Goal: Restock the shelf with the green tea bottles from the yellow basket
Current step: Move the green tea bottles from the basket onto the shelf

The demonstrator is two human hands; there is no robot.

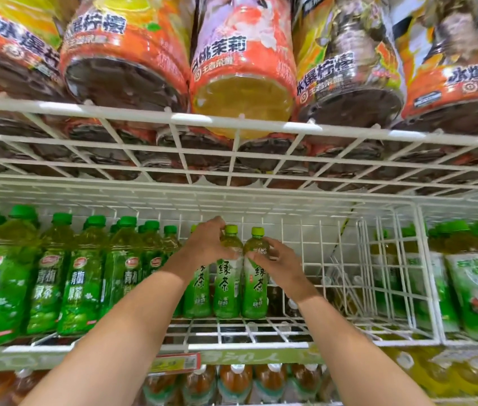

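1. The left hand (pixel 207 244) reaches in from 7 o'clock to just above the centre of the view. Its fingers (pixel 215 225) are curled closely over the shoulder and neck of the middle green tea bottle (pixel 227 288), and the thumb presses on the front.
2. The right hand (pixel 280 263) comes in from 5 o'clock. Its thumb lies on the front of the right green tea bottle (pixel 255 288) at the shoulder, and its fingers (pixel 276 244) wrap round the bottle's 3 o'clock side.
3. Both held bottles stand upright and touch side by side. Their bases are on the white wire shelf (pixel 232 332), set back from its front edge. Each has a yellow-green cap.
4. The left green tea bottle (pixel 199 291) stands against the middle one at its 9 o'clock. Its upper part is hidden behind the left hand and wrist.
5. Toward 9 o'clock on the same shelf stand rows of dark-capped green bottles (pixel 47 273), upright and packed close together.
6. Toward 3 o'clock, well apart from the right bottle, stands a wire divider (pixel 393 273), with green-labelled bottles (pixel 472 288) beyond it.
7. At 12 o'clock the upper wire shelf (pixel 232 121) carries large orange-labelled bottles (pixel 126 54), seen from beneath.
8. At 6 o'clock a price tag (pixel 173 363) sits on the shelf's front rail. Amber drink bottles (pixel 232 382) stand on the level below.
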